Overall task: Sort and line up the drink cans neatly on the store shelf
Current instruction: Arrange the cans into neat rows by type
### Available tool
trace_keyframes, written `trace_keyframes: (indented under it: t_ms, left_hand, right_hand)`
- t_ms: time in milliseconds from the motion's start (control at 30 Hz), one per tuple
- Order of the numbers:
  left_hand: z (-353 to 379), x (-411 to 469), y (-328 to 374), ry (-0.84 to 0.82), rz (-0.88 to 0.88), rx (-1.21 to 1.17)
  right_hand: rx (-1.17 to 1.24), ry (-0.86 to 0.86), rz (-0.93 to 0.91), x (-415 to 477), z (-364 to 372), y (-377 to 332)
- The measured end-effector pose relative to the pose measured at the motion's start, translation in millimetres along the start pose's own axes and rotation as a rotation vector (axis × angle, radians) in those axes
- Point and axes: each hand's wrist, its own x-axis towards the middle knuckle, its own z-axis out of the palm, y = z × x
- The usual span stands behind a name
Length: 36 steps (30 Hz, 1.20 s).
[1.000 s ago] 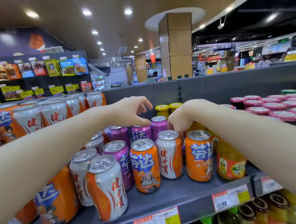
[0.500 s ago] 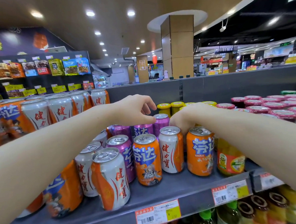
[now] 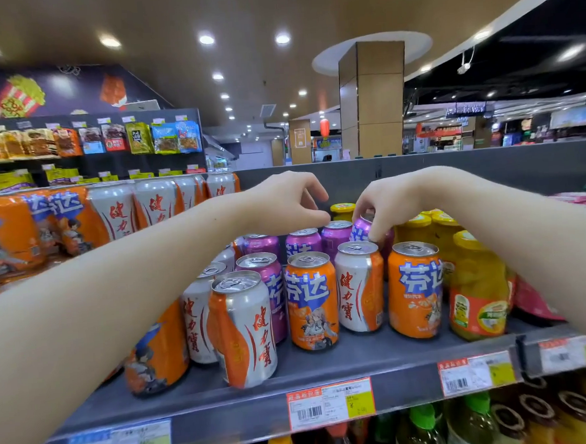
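Observation:
Mixed drink cans stand on the grey shelf (image 3: 328,367): orange cans (image 3: 415,290), white-and-orange cans (image 3: 359,286) and purple cans (image 3: 302,242) in loose rows. My right hand (image 3: 385,204) grips a purple can (image 3: 360,229) at the back right, lifted and tilted above its neighbours. My left hand (image 3: 285,201) hovers over the back row of purple cans, fingers curled and slightly apart, holding nothing. A white-and-orange can (image 3: 245,327) stands nearest the shelf's front edge.
Jars with yellow lids (image 3: 475,286) stand right of the cans. More orange and white cans (image 3: 119,208) are stacked at the left. Price tags (image 3: 330,403) line the shelf edge, with bottles (image 3: 469,427) on the shelf below. A grey back panel (image 3: 487,168) rises behind.
My right hand has closed on a purple can at the back and lifted it, tilted. My left hand stays over the back row. The view has shifted slightly.

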Motion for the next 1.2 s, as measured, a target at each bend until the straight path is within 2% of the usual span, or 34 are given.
trace_keyframes:
  t_ms: [300,567,700,867,1067,1200]
  left_hand:
    - [15.9,1.3,14.2,-0.057,-0.004,0.002]
    - [19.2,-3.4,12.6,0.11,0.013,-0.125]
    - [5.9,-13.6,4.0,0.122,-0.003,-0.133]
    - [-6.0,-28.5,-15.2,0.1,-0.083,-0.047]
    - [-4.3,-41.9,-43.9,0.131,-0.201,-0.068]
    - [-4.0,-44.2,-54.6,0.128,-0.23,-0.059]
  right_hand:
    - [0.238,0.248,-0.161,-27.7,-17.9,-10.6]
    - [0.48,0.388,-0.301,-34.1,-11.1,-33.3]
    - [0.547,0.446,-0.303,-34.0,-8.0,-44.6]
    - [0.615,0.379,-0.302,-29.2,-0.9,-58.8]
    - [0.484,0.336,-0.221,-32.6,9.6,-72.8]
    - [0.312,0.16,-0.212,-44.4,13.7,-86.0]
